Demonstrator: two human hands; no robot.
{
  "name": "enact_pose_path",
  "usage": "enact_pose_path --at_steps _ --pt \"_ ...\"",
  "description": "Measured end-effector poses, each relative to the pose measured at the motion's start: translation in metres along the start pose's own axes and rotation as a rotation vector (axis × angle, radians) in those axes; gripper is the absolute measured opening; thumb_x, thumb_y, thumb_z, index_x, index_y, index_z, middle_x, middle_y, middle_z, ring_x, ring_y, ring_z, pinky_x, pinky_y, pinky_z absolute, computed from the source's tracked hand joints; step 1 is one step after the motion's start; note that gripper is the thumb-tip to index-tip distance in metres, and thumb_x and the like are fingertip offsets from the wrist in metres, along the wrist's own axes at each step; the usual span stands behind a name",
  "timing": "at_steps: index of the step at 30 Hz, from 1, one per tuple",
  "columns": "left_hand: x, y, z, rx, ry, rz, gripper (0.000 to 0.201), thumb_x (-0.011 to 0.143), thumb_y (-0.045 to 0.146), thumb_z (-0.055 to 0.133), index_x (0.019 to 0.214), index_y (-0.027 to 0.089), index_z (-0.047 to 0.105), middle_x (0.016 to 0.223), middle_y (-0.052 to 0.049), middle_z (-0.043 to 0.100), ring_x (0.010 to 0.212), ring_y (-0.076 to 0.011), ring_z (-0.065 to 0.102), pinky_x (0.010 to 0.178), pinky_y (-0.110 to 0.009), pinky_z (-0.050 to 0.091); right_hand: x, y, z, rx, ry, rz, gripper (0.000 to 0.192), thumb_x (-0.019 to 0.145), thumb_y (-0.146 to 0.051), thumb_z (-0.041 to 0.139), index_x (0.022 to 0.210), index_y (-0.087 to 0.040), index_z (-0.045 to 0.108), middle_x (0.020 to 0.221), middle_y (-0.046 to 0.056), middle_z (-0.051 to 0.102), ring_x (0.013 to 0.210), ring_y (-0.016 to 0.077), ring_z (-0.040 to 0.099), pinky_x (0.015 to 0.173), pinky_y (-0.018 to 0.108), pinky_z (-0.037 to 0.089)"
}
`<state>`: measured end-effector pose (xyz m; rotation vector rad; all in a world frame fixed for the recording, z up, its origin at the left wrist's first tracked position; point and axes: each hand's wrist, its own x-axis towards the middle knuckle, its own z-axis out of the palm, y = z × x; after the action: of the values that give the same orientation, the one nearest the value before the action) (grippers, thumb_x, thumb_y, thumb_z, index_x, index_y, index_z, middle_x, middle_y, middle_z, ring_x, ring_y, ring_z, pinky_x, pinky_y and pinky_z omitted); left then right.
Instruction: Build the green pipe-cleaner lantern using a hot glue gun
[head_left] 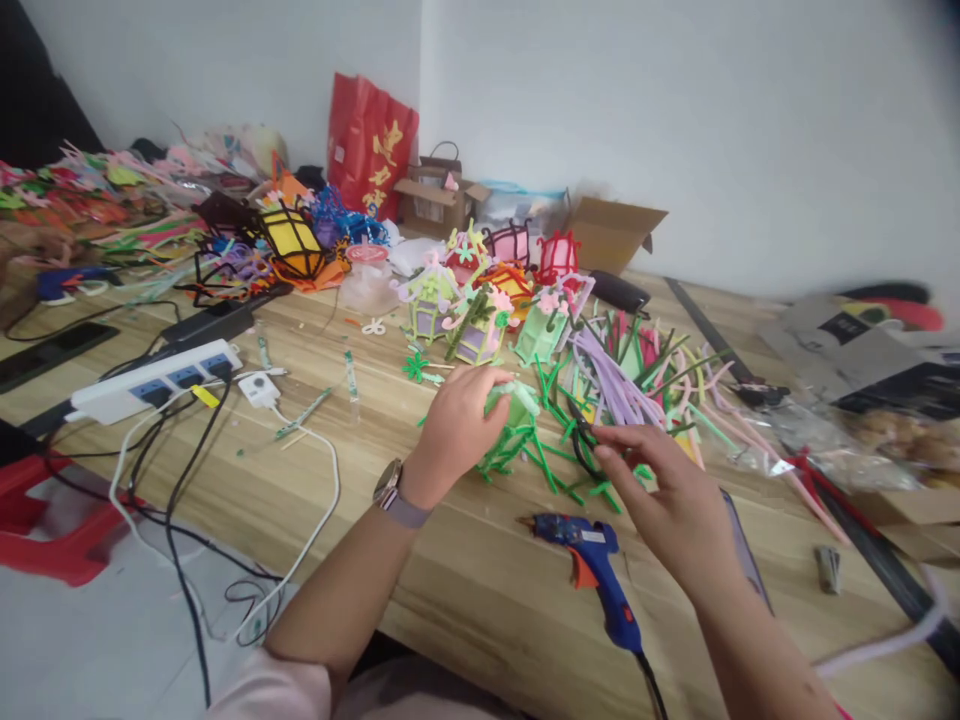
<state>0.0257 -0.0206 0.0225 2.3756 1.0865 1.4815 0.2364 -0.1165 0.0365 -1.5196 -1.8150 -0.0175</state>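
- Left hand point(457, 425) is closed round a green piece point(516, 402), mid-bench point(465, 590).
- Right hand point(667, 490) pinches dark scissors point(581, 440) at its 10 o'clock, blades along 11–5.
- The piece lies at 10 o'clock from the right hand; the left is nearer.

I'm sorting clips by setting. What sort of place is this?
Probably a handicraft workbench: pipe cleaners heaped on a wooden table, finished little lanterns, and a blue glue gun.

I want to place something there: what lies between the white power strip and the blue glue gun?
In the head view, the left forearm with its wristwatch crosses bare wooden table between white power strip and blue glue gun.
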Motion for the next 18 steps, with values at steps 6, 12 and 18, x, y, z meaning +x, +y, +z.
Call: enact_pose_path --at_steps 6,12,18 --pt "-0.001 0.001 -0.001 -0.01 -0.001 -0.023 0.013 0.085 0.012 0.057 0.096 0.019 0.06 0.094 -0.005 0.07 0.096 -0.0209 0.063 0.086 -0.034 0.051 0.054 -0.021 0.03 0.176 0.021 -0.14 0.012 0.089 -0.03 0.059 0.098 -0.024 0.065 0.091 0.004 0.07 0.076 0.0184 0.064 0.07 0.032 0.052" --pt "-0.002 0.003 -0.002 -0.021 -0.014 -0.043 0.011 0.085 0.012 0.057 0.094 0.019 0.059 0.092 -0.005 0.07 0.096 -0.0215 0.063 0.086 -0.034 0.051 0.064 -0.024 0.041 0.268 -0.018 -0.207 0.011 0.086 -0.023 0.062 0.097 -0.025 0.065 0.085 0.002 0.069 0.078 0.0177 0.064 0.069 0.03 0.051" --pt "-0.002 0.003 -0.001 -0.015 -0.018 -0.036 0.012 0.086 0.012 0.057 0.094 0.02 0.058 0.092 -0.005 0.069 0.096 -0.0215 0.063 0.085 -0.034 0.051 0.064 -0.023 0.044 0.269 -0.05 -0.225 0.009 0.086 -0.022 0.062 0.094 -0.025 0.065 0.084 0.002 0.069 0.077 0.0182 0.064 0.073 0.033 0.052"
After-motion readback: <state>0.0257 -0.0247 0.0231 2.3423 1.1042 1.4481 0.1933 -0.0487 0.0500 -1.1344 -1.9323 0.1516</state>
